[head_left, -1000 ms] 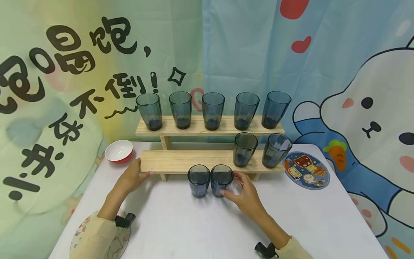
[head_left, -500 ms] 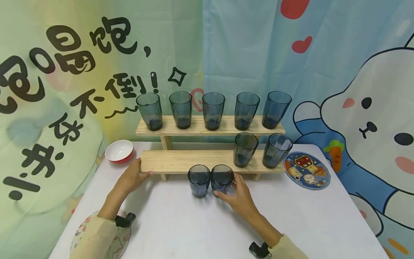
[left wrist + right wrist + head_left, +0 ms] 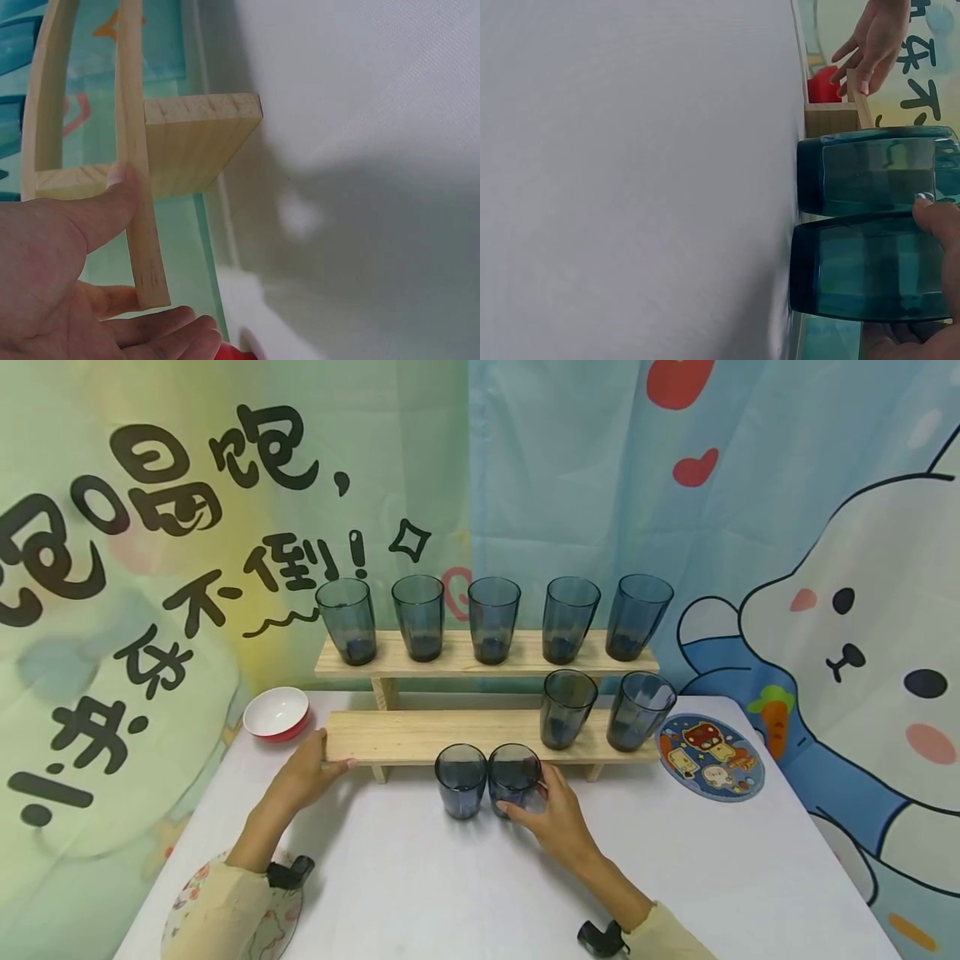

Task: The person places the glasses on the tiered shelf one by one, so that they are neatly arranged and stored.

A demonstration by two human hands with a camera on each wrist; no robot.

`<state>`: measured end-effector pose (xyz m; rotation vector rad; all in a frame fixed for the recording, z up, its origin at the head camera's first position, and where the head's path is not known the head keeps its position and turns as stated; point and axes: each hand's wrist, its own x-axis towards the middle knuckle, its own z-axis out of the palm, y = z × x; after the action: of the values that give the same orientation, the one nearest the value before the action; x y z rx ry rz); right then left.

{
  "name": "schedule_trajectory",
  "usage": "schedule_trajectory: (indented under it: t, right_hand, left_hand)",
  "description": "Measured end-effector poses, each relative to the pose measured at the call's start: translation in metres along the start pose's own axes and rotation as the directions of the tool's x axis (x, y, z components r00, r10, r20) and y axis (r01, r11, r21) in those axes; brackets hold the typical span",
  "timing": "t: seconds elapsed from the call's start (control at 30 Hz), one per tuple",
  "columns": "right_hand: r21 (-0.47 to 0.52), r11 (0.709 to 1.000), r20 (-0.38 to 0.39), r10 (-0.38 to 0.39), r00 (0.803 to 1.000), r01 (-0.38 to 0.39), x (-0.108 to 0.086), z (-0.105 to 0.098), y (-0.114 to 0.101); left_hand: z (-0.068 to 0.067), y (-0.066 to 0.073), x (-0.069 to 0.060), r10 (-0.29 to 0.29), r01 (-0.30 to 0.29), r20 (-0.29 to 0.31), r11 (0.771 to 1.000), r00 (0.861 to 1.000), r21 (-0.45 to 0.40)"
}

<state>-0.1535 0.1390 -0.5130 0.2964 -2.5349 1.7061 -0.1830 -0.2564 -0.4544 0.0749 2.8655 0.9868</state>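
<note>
My left hand [image 3: 303,772] grips the left end of the lower board of a two-tier wooden shelf [image 3: 420,735]. In the left wrist view its thumb lies along the board's edge [image 3: 142,247], and a finger is at the board's end. My right hand [image 3: 561,822] holds a blue-tinted drinking glass [image 3: 513,781] standing upright on the table before the shelf. The thumb is at the glass's front left, the fingers round its right side, partly hidden. A matching glass [image 3: 461,783] stands close on its left; in the right wrist view, the held glass [image 3: 866,266] is the lower one.
Several matching glasses line the upper board [image 3: 453,667]; two stand at the lower board's right. A red-and-white bowl [image 3: 276,713] sits left of the shelf, a round blue cartoon mat [image 3: 711,757] at its right. A patterned round mat [image 3: 281,910] lies partly under the left sleeve.
My right hand has shifted slightly left and closer round the right-hand glass, its thumb now further across the front. The left hand and the glasses stay in place.
</note>
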Motion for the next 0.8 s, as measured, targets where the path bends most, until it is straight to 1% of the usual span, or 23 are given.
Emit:
schedule_trajectory:
  t: [0.17,0.37,0.6,0.8]
  right_hand:
    - [-0.005,1.0,-0.001,0.011,1.0,-0.011,-0.001,-0.001,0.001]
    - [-0.006,1.0,0.013,0.017,1.0,-0.017,-0.004,-0.005,-0.004]
    - [0.022,1.0,0.009,0.0,1.0,0.0,-0.003,-0.014,-0.022]
    - [-0.004,1.0,0.013,-0.014,1.0,0.014,0.0,-0.021,-0.044]
  left_hand:
    - [0.001,-0.001,0.0,0.002,-0.002,0.003,1.0,1.0,-0.009]
    - [0.001,-0.001,0.0,-0.018,0.018,0.01,1.0,1.0,0.002]
    - [0.001,0.0,0.0,-0.011,0.01,0.006,1.0,1.0,0.017]
    - [0.0,0.0,0.0,-0.015,0.014,0.006,1.0,1.0,0.023]
